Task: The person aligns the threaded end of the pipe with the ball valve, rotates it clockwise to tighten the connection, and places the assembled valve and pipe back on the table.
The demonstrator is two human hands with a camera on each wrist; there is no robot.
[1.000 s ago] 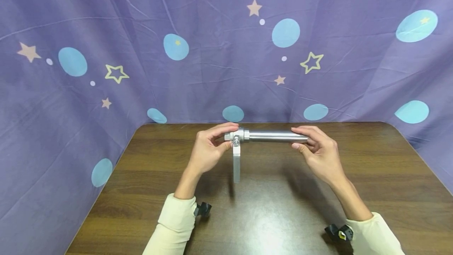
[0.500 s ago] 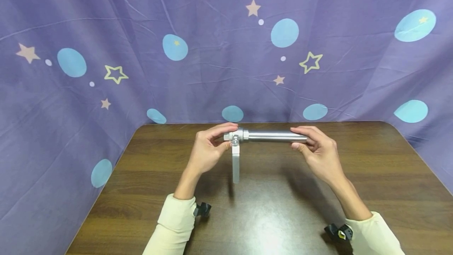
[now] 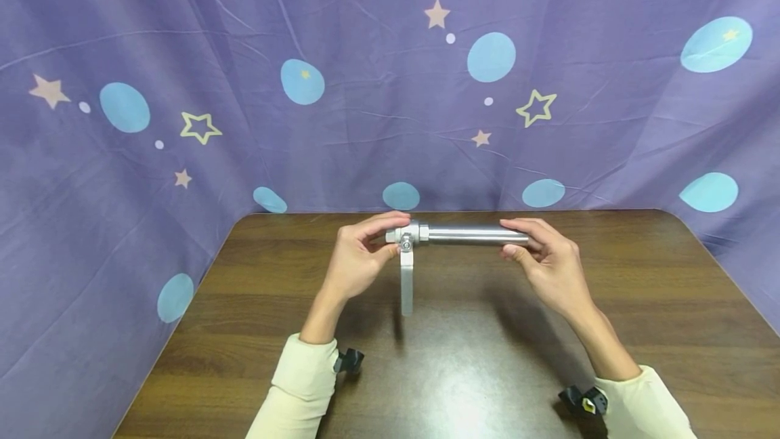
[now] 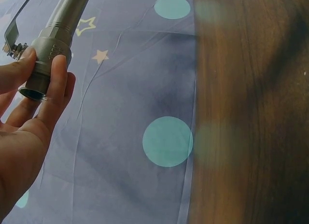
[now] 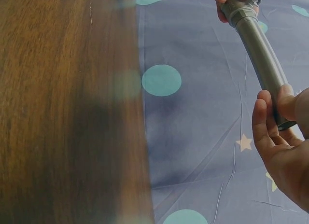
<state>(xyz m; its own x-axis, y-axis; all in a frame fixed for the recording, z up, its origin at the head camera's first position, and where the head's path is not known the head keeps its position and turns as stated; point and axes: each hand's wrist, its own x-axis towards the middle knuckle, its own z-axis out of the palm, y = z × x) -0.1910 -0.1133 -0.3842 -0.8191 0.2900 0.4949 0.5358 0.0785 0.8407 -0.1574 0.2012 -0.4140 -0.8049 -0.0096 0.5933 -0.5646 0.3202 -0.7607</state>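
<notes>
A metal ball valve (image 3: 414,230) is joined at its right side to a smooth steel pipe (image 3: 466,234), and both are held level above the table. The valve's flat lever handle (image 3: 407,286) points toward the person, square to the pipe. My left hand (image 3: 359,259) grips the valve body between thumb and fingers; the left wrist view shows the valve's open threaded end (image 4: 34,92) beside the palm. At the pipe's other end, my right hand (image 3: 551,263) pinches it with the thumb below and fingers on top. The right palm partly hides that end.
A brown wooden table (image 3: 292,385) lies beneath the hands. Behind it hangs a purple curtain (image 3: 378,141) with stars and blue ovals, meeting the table's back edge. Black wrist mounts (image 3: 349,360) sit at both cuffs of the pale sleeves.
</notes>
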